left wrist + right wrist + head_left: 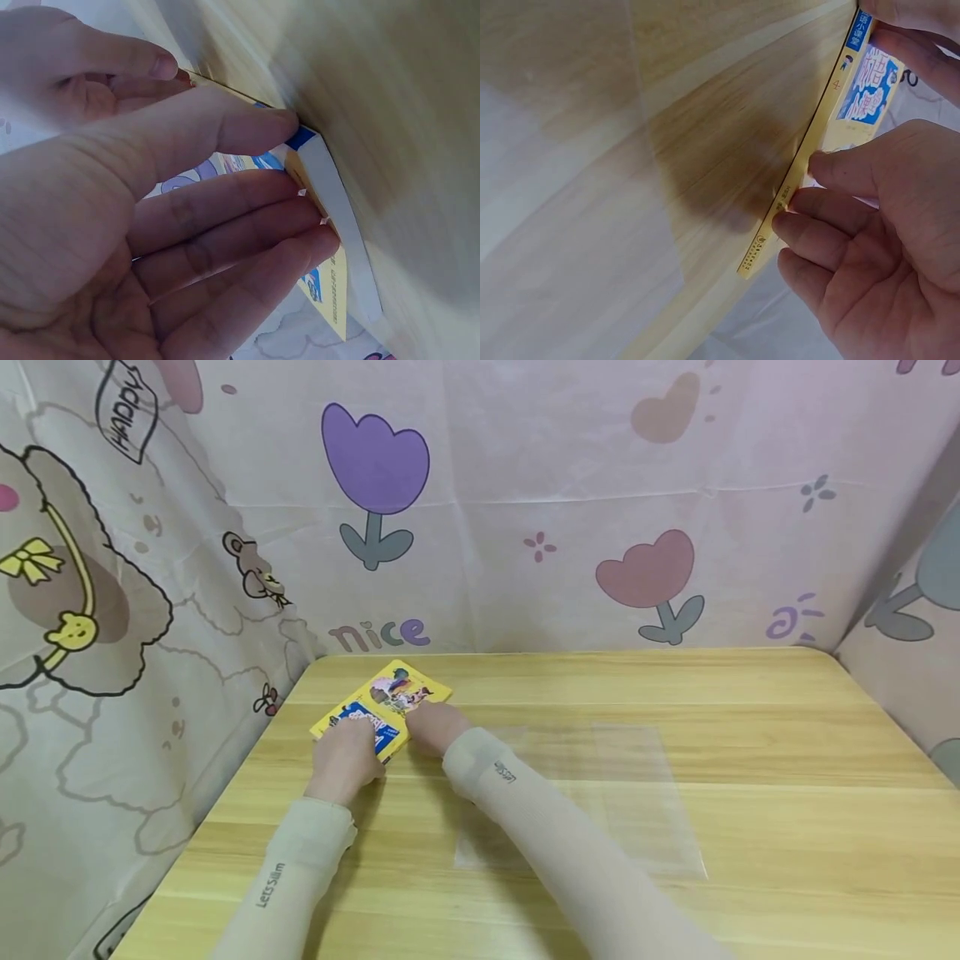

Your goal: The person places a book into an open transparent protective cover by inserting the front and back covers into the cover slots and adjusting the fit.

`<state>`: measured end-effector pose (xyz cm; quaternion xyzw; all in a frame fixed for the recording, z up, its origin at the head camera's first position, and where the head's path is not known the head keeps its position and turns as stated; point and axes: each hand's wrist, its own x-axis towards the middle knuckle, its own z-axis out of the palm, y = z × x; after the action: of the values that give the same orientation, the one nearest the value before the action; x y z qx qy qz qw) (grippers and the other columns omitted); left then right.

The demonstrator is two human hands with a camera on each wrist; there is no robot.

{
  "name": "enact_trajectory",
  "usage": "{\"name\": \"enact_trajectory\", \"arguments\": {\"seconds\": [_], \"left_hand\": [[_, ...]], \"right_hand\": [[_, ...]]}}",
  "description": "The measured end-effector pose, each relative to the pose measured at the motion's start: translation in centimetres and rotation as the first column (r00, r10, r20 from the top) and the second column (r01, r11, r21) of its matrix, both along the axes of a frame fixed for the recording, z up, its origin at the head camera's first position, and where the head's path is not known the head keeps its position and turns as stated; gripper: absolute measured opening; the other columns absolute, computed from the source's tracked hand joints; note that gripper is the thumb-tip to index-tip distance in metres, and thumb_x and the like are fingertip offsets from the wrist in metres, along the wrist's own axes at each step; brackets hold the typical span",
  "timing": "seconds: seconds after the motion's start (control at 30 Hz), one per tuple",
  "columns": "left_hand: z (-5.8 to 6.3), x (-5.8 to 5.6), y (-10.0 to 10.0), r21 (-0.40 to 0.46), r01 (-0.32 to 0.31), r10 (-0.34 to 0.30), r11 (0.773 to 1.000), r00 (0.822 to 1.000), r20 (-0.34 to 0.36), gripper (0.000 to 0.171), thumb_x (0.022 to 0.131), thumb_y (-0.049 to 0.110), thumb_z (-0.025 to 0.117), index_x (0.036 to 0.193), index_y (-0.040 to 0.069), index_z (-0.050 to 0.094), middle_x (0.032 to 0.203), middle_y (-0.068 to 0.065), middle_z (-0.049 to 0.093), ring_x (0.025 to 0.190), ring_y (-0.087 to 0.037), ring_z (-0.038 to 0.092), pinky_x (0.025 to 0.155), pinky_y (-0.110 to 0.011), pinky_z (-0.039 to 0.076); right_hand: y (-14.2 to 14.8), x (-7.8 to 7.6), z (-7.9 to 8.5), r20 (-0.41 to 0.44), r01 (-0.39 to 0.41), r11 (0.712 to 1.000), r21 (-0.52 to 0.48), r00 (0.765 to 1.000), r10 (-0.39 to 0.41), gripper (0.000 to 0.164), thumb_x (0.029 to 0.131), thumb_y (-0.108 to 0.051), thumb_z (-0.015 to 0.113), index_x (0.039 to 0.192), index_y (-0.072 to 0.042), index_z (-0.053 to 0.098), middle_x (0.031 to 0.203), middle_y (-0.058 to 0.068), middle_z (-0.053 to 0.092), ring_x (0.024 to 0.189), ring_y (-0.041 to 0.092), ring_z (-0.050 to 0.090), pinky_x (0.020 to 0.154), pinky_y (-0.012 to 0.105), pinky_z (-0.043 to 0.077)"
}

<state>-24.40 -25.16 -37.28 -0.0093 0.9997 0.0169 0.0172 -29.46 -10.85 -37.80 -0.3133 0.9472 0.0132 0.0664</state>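
A thin yellow book [401,689], with a blue title panel and a colourful picture on its cover, lies at an angle on the far left of the wooden table. My left hand [345,760] holds it at the title end, thumb against the blue end of the spine in the left wrist view and fingers by the white page edge. Farther along, my right hand [435,728] grips the spine side, its thumb and fingertips right at the yellow spine [791,184] in the right wrist view. The book's underside is hidden.
A clear plastic sheet [637,810] lies flat at the middle of the wooden table [795,827], partly under my right forearm in the head view. A printed cloth [495,452] hangs behind the table and along both sides.
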Motion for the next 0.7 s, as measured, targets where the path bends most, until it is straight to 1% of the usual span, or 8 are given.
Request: {"name": "enact_trajectory", "arguments": {"seconds": [0.03, 0.13, 0.23, 0.37, 0.43, 0.5, 0.57, 0.7], "left_hand": [[0.0, 0.0, 0.0, 0.002, 0.001, -0.001, 1.0, 1.0, -0.003, 0.058, 0.071, 0.024, 0.09, 0.114, -0.007, 0.065, 0.105, -0.024, 0.068, 0.087, -0.034, 0.062, 0.082, -0.054, 0.056], [0.1, 0.0, -0.3, 0.004, 0.007, -0.007, 1.0, 1.0, -0.007, 0.059, 0.07, 0.023, 0.09, 0.113, -0.009, 0.064, 0.105, -0.026, 0.067, 0.087, -0.036, 0.062, 0.081, -0.054, 0.056], [0.1, 0.1, -0.5, 0.007, 0.004, -0.004, 1.0, 1.0, -0.005, 0.057, 0.069, 0.021, 0.09, 0.11, -0.009, 0.064, 0.101, -0.026, 0.067, 0.084, -0.035, 0.062, 0.077, -0.053, 0.057], [0.1, 0.2, -0.8, 0.006, -0.003, 0.003, 1.0, 1.0, 0.006, 0.054, 0.069, 0.02, 0.09, 0.108, -0.008, 0.064, 0.098, -0.024, 0.066, 0.08, -0.033, 0.061, 0.072, -0.051, 0.056], [0.1, 0.2, -0.9, 0.006, -0.004, 0.004, 1.0, 1.0, 0.011, 0.053, 0.069, 0.02, 0.089, 0.108, -0.008, 0.065, 0.097, -0.023, 0.066, 0.079, -0.033, 0.06, 0.072, -0.05, 0.056], [0.1, 0.2, -1.1, 0.013, -0.015, 0.015, 1.0, 1.0, 0.019, 0.052, 0.07, 0.018, 0.088, 0.108, -0.008, 0.065, 0.097, -0.023, 0.066, 0.08, -0.032, 0.06, 0.072, -0.049, 0.056], [0.1, 0.2, -1.3, 0.012, -0.026, 0.026, 1.0, 0.999, 0.022, 0.049, 0.072, 0.017, 0.086, 0.108, -0.008, 0.064, 0.097, -0.024, 0.065, 0.079, -0.032, 0.06, 0.071, -0.049, 0.056], [0.2, 0.2, -1.8, -0.001, -0.051, 0.051, 0.999, 0.998, 0.027, 0.045, 0.077, 0.012, 0.081, 0.111, -0.01, 0.063, 0.098, -0.026, 0.065, 0.078, -0.033, 0.06, 0.067, -0.048, 0.056]], "right_hand": [[0.0, 0.0, 0.0, -0.002, -0.005, 1.0, 0.001, 1.0, 0.005, 0.023, 0.103, -0.018, 0.053, 0.119, -0.013, 0.069, 0.112, 0.004, 0.073, 0.089, 0.016, 0.066, 0.086, 0.028, 0.057], [0.1, 0.0, 0.0, -0.004, -0.018, 1.0, 0.006, 1.0, 0.018, 0.022, 0.104, -0.018, 0.053, 0.118, -0.014, 0.07, 0.111, 0.003, 0.073, 0.088, 0.015, 0.065, 0.084, 0.026, 0.056], [0.1, 0.1, -0.1, 0.0, -0.026, 1.0, 0.009, 1.0, 0.026, 0.022, 0.104, -0.019, 0.053, 0.118, -0.014, 0.07, 0.11, 0.003, 0.073, 0.086, 0.015, 0.063, 0.084, 0.026, 0.056], [0.1, 0.2, -0.3, 0.007, -0.01, 1.0, -0.002, 1.0, 0.01, 0.023, 0.103, -0.022, 0.054, 0.118, -0.013, 0.07, 0.109, 0.003, 0.073, 0.083, 0.015, 0.061, 0.086, 0.028, 0.056], [0.1, 0.3, -0.4, 0.012, 0.0, 1.0, -0.012, 1.0, 0.0, 0.022, 0.102, -0.022, 0.056, 0.117, -0.014, 0.07, 0.108, 0.003, 0.073, 0.082, 0.015, 0.061, 0.086, 0.028, 0.056], [0.1, 0.4, -0.3, 0.012, -0.006, 1.0, -0.009, 1.0, 0.006, 0.021, 0.102, -0.021, 0.056, 0.116, -0.014, 0.071, 0.107, 0.002, 0.073, 0.082, 0.015, 0.061, 0.084, 0.028, 0.056], [0.0, 0.5, -0.3, 0.026, -0.005, 1.0, -0.012, 1.0, 0.005, 0.021, 0.103, -0.021, 0.054, 0.115, -0.015, 0.07, 0.105, 0.001, 0.073, 0.082, 0.015, 0.06, 0.081, 0.027, 0.055], [-0.4, 0.7, -0.1, 0.083, 0.013, 0.999, -0.043, 0.997, -0.01, 0.022, 0.104, -0.022, 0.051, 0.113, -0.015, 0.069, 0.1, 0.0, 0.07, 0.081, 0.014, 0.058, 0.074, 0.024, 0.05]]}}
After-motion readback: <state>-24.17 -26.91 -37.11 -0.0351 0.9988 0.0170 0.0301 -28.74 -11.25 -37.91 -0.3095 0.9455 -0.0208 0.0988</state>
